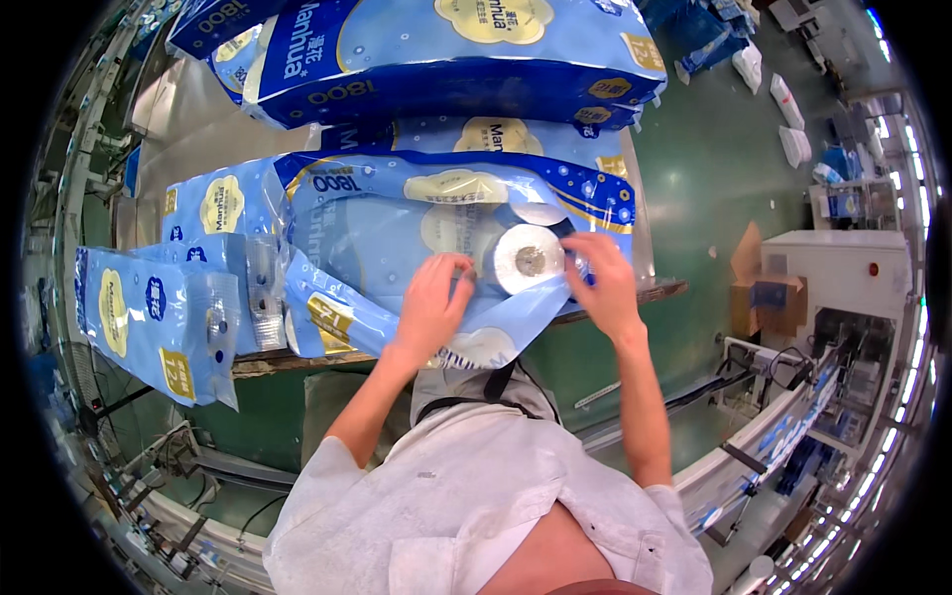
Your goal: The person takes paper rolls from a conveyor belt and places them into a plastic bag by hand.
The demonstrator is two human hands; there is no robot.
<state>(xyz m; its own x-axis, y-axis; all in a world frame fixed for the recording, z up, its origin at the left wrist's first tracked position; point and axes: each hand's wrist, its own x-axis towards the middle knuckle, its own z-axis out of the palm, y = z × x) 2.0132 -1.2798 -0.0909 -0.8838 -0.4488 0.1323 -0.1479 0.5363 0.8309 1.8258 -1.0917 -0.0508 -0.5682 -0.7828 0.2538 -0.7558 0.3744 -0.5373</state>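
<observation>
A large blue printed plastic bag (357, 243) lies open toward me on the table, its near flap hanging over the edge. Inside its mouth sits a white paper roll (510, 260), with its round end and core facing up. My left hand (434, 302) reaches over the near flap, left of the roll, fingers curled in against the film. At the roll's right side, my right hand (605, 288) pinches the edge of the bag between thumb and fingers, its fingertips close to the roll. Exactly what the left fingertips touch is partly hidden.
Packed blue bags (144, 317) stand at the left, and a large blue pack (456, 59) lies at the far side of the table (198, 129). An open cardboard box (769, 297) and a white machine cabinet (843, 268) stand to the right, on the green floor (694, 218).
</observation>
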